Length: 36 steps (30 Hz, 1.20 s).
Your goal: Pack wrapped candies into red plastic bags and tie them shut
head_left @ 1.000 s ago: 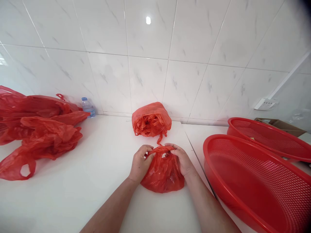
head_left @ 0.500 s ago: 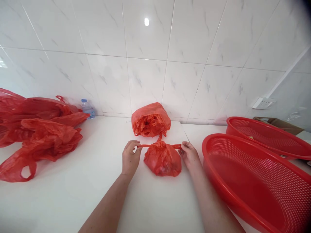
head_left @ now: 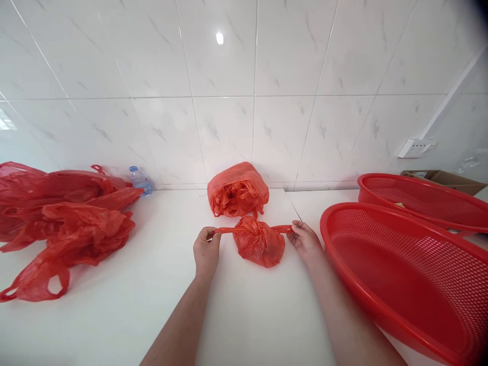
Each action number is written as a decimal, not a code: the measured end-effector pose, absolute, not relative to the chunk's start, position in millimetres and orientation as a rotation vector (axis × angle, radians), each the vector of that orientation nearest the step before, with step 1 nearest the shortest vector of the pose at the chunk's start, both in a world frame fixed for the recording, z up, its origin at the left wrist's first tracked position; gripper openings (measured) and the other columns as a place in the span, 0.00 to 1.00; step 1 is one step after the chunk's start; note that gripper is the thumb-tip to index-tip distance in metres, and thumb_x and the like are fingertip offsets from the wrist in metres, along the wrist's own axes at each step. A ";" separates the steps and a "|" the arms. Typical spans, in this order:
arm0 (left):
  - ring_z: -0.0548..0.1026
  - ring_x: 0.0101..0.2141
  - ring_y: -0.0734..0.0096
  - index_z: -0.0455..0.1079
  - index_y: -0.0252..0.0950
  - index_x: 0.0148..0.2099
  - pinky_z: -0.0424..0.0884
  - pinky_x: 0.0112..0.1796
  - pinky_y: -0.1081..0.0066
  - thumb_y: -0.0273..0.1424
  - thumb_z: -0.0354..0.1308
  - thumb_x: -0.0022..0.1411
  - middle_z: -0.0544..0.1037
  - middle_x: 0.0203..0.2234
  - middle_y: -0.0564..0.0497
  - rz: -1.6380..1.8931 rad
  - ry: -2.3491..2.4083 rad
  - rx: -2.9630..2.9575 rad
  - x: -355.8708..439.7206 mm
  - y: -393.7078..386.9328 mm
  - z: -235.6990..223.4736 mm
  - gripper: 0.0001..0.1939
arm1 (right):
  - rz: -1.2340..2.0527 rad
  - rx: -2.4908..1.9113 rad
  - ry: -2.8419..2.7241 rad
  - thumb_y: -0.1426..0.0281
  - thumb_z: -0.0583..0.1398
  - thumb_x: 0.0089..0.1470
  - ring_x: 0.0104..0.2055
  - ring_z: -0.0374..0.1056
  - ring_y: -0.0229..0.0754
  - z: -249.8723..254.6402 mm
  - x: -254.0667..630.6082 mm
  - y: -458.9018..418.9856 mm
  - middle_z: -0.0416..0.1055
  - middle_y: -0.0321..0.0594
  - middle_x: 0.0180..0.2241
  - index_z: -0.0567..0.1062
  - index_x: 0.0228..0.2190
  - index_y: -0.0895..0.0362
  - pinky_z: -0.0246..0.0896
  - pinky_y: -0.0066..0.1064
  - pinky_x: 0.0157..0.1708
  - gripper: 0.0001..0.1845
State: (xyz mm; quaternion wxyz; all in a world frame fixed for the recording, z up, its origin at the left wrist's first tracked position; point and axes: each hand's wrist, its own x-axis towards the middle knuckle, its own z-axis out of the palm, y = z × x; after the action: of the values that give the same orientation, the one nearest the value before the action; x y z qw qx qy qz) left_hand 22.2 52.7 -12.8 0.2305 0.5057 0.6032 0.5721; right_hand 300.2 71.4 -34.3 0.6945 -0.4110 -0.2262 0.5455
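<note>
bag (head_left: 259, 243) | middle of white counter (head_left: 114, 325), near a stuffed bag (head_left: 237, 190) | left hand (head_left: 206, 251) pinches one handle, right hand (head_left: 305, 240) pinches the other, pulled apart | step: looks like tightening the knot | next: likely needs an even pull, not a rip

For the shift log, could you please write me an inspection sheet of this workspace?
Surface: white counter, a seam running back near the baskets.
Job's things: small red bag, handles pulled taut to either side; stuffed red bag right behind it.
Clutter: pile of loose red bags; water bottle at the wall; two red mesh baskets; cardboard box.
Hands: left hand and right hand each pinch one handle.
Cables: nothing seen.
Surroundings: white tiled wall; wall socket.
</note>
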 end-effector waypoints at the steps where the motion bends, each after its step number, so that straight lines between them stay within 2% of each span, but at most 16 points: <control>1: 0.71 0.32 0.68 0.68 0.38 0.33 0.67 0.35 0.69 0.36 0.55 0.54 0.74 0.29 0.52 1.575 1.645 1.388 22.0 53.2 -14.2 0.07 | 1.220 -0.916 -0.511 0.75 0.68 0.33 0.27 0.68 0.33 -34.3 300.4 71.1 0.69 0.33 0.25 0.71 0.27 0.55 0.68 0.24 0.28 0.15; 7: 0.73 0.35 0.66 0.68 0.37 0.42 0.70 0.34 0.67 0.43 0.53 0.57 0.75 0.35 0.48 1.442 1.503 1.333 19.9 58.8 -24.8 0.17 | 1.223 -0.923 -0.591 0.70 0.68 0.36 0.28 0.67 0.35 -32.7 300.0 69.6 0.70 0.33 0.26 0.71 0.29 0.53 0.67 0.28 0.29 0.15; 10: 0.72 0.43 0.61 0.68 0.37 0.47 0.69 0.41 0.63 0.44 0.52 0.58 0.74 0.42 0.44 1.326 1.423 1.397 23.3 56.6 -23.2 0.20 | 1.248 -0.926 -0.698 0.67 0.68 0.38 0.30 0.68 0.38 -28.7 293.5 65.7 0.71 0.34 0.27 0.72 0.31 0.54 0.66 0.31 0.32 0.16; 14: 0.68 0.51 0.57 0.58 0.40 0.59 0.65 0.49 0.60 0.42 0.59 0.54 0.65 0.56 0.42 1.200 1.150 1.536 35.9 44.6 -15.5 0.32 | 1.274 -1.022 -1.065 0.65 0.66 0.43 0.35 0.69 0.40 -21.4 272.3 54.0 0.73 0.36 0.32 0.72 0.39 0.54 0.64 0.33 0.36 0.19; 16: 0.66 0.53 0.55 0.54 0.40 0.61 0.65 0.49 0.60 0.39 0.63 0.50 0.64 0.57 0.41 1.182 0.992 1.623 43.5 38.3 -13.4 0.38 | 1.303 -1.047 -1.258 0.65 0.65 0.44 0.36 0.69 0.40 -18.0 257.7 46.9 0.73 0.36 0.34 0.72 0.41 0.53 0.63 0.33 0.36 0.19; 18: 0.67 0.52 0.55 0.55 0.40 0.60 0.66 0.49 0.61 0.35 0.67 0.47 0.67 0.54 0.42 1.165 0.914 1.677 49.6 34.3 -14.0 0.40 | 1.375 -1.004 -1.389 0.66 0.65 0.44 0.37 0.68 0.40 -15.4 243.4 40.7 0.73 0.37 0.36 0.73 0.40 0.53 0.63 0.33 0.37 0.19; 21: 0.71 0.46 0.59 0.61 0.39 0.55 0.68 0.46 0.62 0.31 0.67 0.44 0.72 0.47 0.45 1.129 0.984 1.682 54.2 33.3 -17.9 0.34 | 1.425 -0.958 -1.509 0.67 0.66 0.42 0.38 0.68 0.42 -14.4 228.7 36.2 0.73 0.37 0.36 0.74 0.38 0.54 0.63 0.35 0.38 0.17; 25: 0.74 0.37 0.64 0.68 0.38 0.45 0.70 0.39 0.65 0.29 0.60 0.51 0.76 0.37 0.49 1.136 1.068 1.550 55.9 36.3 -21.7 0.16 | 1.433 -0.982 -1.486 0.67 0.65 0.44 0.35 0.68 0.41 -18.6 228.2 38.3 0.73 0.37 0.34 0.75 0.35 0.55 0.63 0.34 0.37 0.13; 27: 0.75 0.34 0.65 0.70 0.37 0.41 0.71 0.36 0.66 0.28 0.58 0.52 0.77 0.33 0.49 1.186 1.047 1.412 56.3 38.1 -22.5 0.12 | 1.512 -0.973 -1.388 0.65 0.64 0.44 0.35 0.68 0.41 -21.3 232.7 40.1 0.73 0.37 0.33 0.74 0.36 0.55 0.63 0.34 0.37 0.14; 30: 0.75 0.32 0.66 0.70 0.36 0.39 0.71 0.35 0.68 0.27 0.59 0.50 0.77 0.31 0.49 1.338 0.966 1.197 54.0 43.2 -24.0 0.11 | 1.656 -1.004 -1.205 0.61 0.64 0.45 0.34 0.68 0.41 -24.3 239.1 42.8 0.72 0.38 0.35 0.73 0.39 0.53 0.63 0.31 0.33 0.17; 33: 0.75 0.32 0.66 0.71 0.35 0.38 0.71 0.36 0.68 0.30 0.62 0.48 0.78 0.31 0.49 1.504 0.901 1.018 47.3 50.1 -25.3 0.12 | 1.667 -1.060 -1.169 0.60 0.64 0.45 0.27 0.63 0.36 -25.6 243.1 45.2 0.69 0.35 0.29 0.74 0.41 0.53 0.58 0.25 0.24 0.19; 36: 0.76 0.32 0.65 0.70 0.34 0.38 0.71 0.38 0.66 0.34 0.64 0.47 0.78 0.32 0.47 1.613 0.904 0.924 39.7 53.8 -20.3 0.15 | 1.654 -1.080 -1.175 0.60 0.64 0.45 0.25 0.59 0.34 -26.3 245.4 46.7 0.66 0.34 0.26 0.74 0.41 0.52 0.56 0.25 0.22 0.20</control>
State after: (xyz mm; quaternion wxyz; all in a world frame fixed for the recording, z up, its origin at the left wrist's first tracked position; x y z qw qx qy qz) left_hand 39.7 53.8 -20.3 0.5118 0.3842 0.3755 0.6704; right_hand 245.4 46.7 -26.3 0.4091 -0.4287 -0.4665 0.6566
